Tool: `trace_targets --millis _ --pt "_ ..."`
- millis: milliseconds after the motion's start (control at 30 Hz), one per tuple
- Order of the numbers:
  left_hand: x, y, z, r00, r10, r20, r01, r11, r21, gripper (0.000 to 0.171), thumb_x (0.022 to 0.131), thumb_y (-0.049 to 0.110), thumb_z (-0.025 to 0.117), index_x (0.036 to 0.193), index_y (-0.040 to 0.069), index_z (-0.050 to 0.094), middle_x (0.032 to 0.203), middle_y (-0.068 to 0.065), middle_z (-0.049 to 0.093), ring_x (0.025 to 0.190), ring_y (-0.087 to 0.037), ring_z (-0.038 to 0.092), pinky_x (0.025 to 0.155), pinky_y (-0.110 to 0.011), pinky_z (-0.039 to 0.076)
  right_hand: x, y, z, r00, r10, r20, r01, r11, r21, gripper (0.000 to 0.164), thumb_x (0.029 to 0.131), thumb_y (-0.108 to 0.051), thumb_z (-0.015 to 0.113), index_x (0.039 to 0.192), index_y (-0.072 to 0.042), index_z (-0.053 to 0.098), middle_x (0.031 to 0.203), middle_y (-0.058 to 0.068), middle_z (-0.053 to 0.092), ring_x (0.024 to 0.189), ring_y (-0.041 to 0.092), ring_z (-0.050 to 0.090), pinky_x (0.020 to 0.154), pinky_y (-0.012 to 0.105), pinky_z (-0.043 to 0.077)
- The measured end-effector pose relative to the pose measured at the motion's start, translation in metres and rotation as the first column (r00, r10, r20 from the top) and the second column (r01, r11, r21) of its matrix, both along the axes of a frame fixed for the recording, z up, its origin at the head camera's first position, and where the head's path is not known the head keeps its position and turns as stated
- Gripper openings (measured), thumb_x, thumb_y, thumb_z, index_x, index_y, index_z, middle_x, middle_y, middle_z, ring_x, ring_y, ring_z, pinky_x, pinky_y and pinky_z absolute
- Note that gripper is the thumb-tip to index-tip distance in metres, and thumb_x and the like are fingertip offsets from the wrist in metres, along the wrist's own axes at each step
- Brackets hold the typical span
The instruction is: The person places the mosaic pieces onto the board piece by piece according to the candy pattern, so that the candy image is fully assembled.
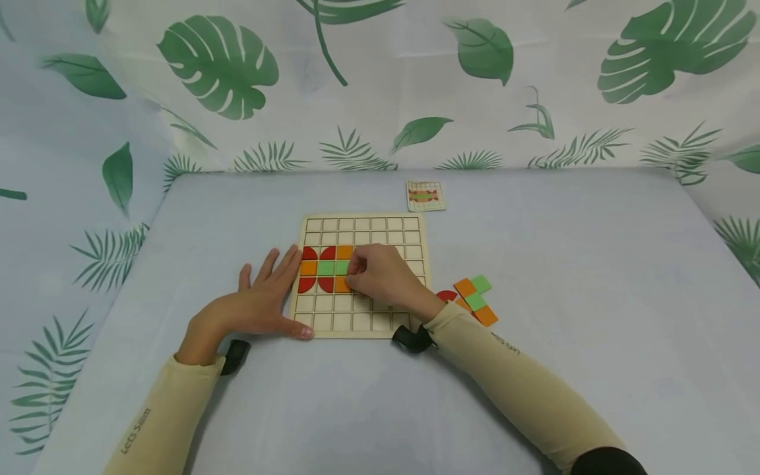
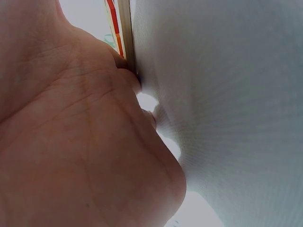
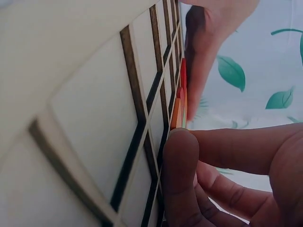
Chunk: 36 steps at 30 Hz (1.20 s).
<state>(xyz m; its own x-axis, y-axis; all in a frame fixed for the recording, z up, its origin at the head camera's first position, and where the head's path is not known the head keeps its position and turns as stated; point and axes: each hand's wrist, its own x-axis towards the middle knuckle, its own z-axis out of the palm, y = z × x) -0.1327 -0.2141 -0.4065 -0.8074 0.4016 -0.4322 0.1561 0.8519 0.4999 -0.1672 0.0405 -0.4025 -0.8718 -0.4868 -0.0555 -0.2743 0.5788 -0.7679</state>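
A wooden grid board (image 1: 359,335) lies flat on the table with red, orange and green tiles set in its left columns. My left hand (image 1: 261,300) is spread with straight fingers along the board's left edge, its thumb on the near left corner. The palm of this hand fills much of the left wrist view. Over the middle of the board, my right hand (image 1: 382,274) has its fingers curled, thumb and index fingertips pinching at the lower orange tile (image 1: 342,284) in the third column. In the right wrist view those fingertips (image 3: 182,146) partly hide the tile.
Right of the board lie loose orange and green tiles (image 1: 476,301) with a red piece (image 1: 446,295), partly behind the right wrist. A small pattern card (image 1: 425,196) lies beyond the board's far edge. Leaf-printed cloth (image 1: 380,86) hangs behind the table.
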Motion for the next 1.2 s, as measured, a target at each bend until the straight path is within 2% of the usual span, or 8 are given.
trace_targets --millis 200,333,533,767,933,1067,1200 --pt "0.000 -0.001 -0.001 1.000 0.000 -0.003 0.000 1.000 -0.005 0.144 0.079 0.061 0.089 0.171 0.007 -0.008 0.179 -0.012 -0.015 0.160 -0.041 -0.022 0.117 -0.073 -0.018 0.001 0.003 0.000 1.000 0.028 0.002 -0.028 1.000 -0.013 0.010 0.095 -0.005 0.075 0.086 -0.006 0.071 0.071 0.000 0.066 0.065 0.015 0.059 0.064 0.028 0.047" --pt "-0.001 -0.002 -0.002 1.000 -0.004 -0.001 0.004 1.000 -0.007 0.144 0.080 0.061 0.088 0.171 0.007 -0.008 0.179 -0.012 -0.015 0.160 -0.041 -0.023 0.117 -0.073 -0.018 0.001 0.006 0.000 0.998 0.046 0.032 -0.045 0.999 -0.030 0.009 0.098 -0.008 0.073 0.089 -0.007 0.072 0.074 0.000 0.068 0.066 0.016 0.063 0.067 0.030 0.050" --pt "0.000 0.000 -0.001 1.000 -0.003 0.003 0.003 1.000 0.004 0.144 0.080 0.061 0.088 0.171 0.006 -0.008 0.178 -0.013 -0.015 0.160 -0.042 -0.022 0.116 -0.073 -0.018 0.003 0.016 0.001 0.992 0.066 0.103 -0.060 0.996 -0.061 0.011 0.102 -0.018 0.071 0.096 -0.010 0.074 0.083 -0.001 0.072 0.078 0.017 0.066 0.076 0.034 0.051" --pt "0.000 0.000 0.000 1.000 0.006 0.002 -0.006 1.000 0.002 0.144 0.079 0.060 0.089 0.171 0.007 -0.007 0.179 -0.013 -0.014 0.160 -0.042 -0.021 0.117 -0.073 -0.018 0.005 0.036 0.001 0.972 0.138 0.192 -0.112 0.983 -0.143 0.014 0.104 -0.025 0.070 0.105 -0.013 0.077 0.097 -0.001 0.075 0.094 0.019 0.066 0.090 0.038 0.050" --pt "0.000 0.000 -0.002 1.000 0.000 0.004 -0.001 1.000 0.010 0.144 0.079 0.060 0.089 0.171 0.006 -0.007 0.179 -0.014 -0.014 0.160 -0.043 -0.021 0.116 -0.074 -0.017 0.004 0.047 0.001 0.945 0.215 0.247 -0.165 0.964 -0.208 0.016 0.104 -0.024 0.071 0.111 -0.011 0.077 0.105 0.000 0.075 0.102 0.021 0.067 0.096 0.039 0.049" --pt "0.002 0.000 -0.001 1.000 0.002 -0.004 -0.002 1.000 0.009 0.143 0.079 0.059 0.089 0.171 0.005 -0.006 0.179 -0.015 -0.013 0.159 -0.044 -0.020 0.116 -0.075 -0.016 -0.002 0.056 0.006 0.933 0.273 0.233 -0.216 0.946 -0.244 0.020 0.104 -0.022 0.072 0.117 -0.008 0.076 0.111 0.001 0.074 0.106 0.021 0.067 0.099 0.039 0.050" --pt "0.001 0.000 0.001 1.000 -0.006 -0.015 0.006 1.000 0.009 0.144 0.078 0.059 0.090 0.171 0.005 -0.006 0.179 -0.015 -0.012 0.159 -0.044 -0.019 0.116 -0.076 -0.015 -0.010 0.073 0.015 0.947 0.253 0.196 -0.196 0.943 -0.268 0.021 0.104 -0.016 0.072 0.119 -0.002 0.074 0.112 0.005 0.074 0.106 0.024 0.068 0.100 0.041 0.052"
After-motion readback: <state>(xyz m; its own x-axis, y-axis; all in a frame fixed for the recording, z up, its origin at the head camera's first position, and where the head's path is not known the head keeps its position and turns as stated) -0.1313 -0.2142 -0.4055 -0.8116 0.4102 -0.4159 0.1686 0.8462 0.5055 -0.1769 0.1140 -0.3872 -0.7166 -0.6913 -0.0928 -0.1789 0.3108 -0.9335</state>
